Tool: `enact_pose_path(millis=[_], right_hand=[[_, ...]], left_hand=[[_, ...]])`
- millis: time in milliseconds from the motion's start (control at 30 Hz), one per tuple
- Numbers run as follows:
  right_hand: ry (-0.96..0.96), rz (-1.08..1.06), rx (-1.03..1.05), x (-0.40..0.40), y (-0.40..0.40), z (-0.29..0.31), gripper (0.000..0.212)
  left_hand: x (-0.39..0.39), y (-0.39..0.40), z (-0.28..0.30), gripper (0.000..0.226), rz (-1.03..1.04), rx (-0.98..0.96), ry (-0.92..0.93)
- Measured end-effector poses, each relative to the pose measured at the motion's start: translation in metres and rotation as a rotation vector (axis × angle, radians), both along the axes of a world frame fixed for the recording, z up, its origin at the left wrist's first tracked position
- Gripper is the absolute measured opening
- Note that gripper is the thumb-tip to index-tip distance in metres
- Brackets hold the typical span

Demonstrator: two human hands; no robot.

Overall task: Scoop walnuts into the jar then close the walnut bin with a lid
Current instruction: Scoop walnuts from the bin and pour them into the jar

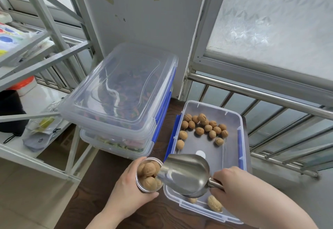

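A clear walnut bin (241,149) with blue latches lies open on the dark table at the right, with several walnuts (203,126) at its far end and a few by its near wall. My left hand (128,191) grips a clear jar (148,174), tilted toward the bin and nearly full of walnuts. My right hand (234,183) holds the handle of a steel scoop (185,172), whose mouth is tipped against the jar's rim above the bin's near left corner. No loose lid for the bin shows.
Two stacked lidded clear bins (124,91) with blue latches stand left of the walnut bin. A grey metal shelf (36,62) with bags and pouches is at the far left. A steel railing (261,93) and frosted window run behind the table.
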State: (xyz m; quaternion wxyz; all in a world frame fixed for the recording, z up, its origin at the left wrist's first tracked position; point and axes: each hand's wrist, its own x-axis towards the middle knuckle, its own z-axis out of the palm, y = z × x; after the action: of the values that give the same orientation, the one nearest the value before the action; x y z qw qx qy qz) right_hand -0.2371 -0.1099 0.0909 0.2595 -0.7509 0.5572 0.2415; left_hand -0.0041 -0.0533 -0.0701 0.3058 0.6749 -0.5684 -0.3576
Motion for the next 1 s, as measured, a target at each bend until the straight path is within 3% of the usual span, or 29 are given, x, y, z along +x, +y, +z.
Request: enact_pose_path(millis=[233, 400, 600, 800, 1000], right_hand=[[-0.107, -0.198, -0.023, -0.029, 0.004, -0.023, 0.034], [-0.266, -0.489, -0.065, -0.033, 0.008, -0.081, 0.028], [-0.159, -0.647, -0.287, -0.018, 0.011, -0.138, 0.031], [-0.162, -0.767, -0.231, -0.018, -0.006, -0.18, 0.028], [-0.074, -0.709, -0.149, -0.018, -0.021, -0.203, 0.038]], left_hand=[[0.0, 0.001, -0.001, 0.096, 0.008, 0.009, 0.031], [-0.001, 0.002, -0.008, 0.098, 0.052, 0.008, 0.041], [-0.007, 0.001, -0.006, 0.095, 0.097, -0.019, 0.062], [-0.01, 0.006, -0.011, 0.092, 0.11, -0.056, 0.069], [-0.01, 0.012, -0.019, 0.095, 0.142, -0.077, 0.078]])
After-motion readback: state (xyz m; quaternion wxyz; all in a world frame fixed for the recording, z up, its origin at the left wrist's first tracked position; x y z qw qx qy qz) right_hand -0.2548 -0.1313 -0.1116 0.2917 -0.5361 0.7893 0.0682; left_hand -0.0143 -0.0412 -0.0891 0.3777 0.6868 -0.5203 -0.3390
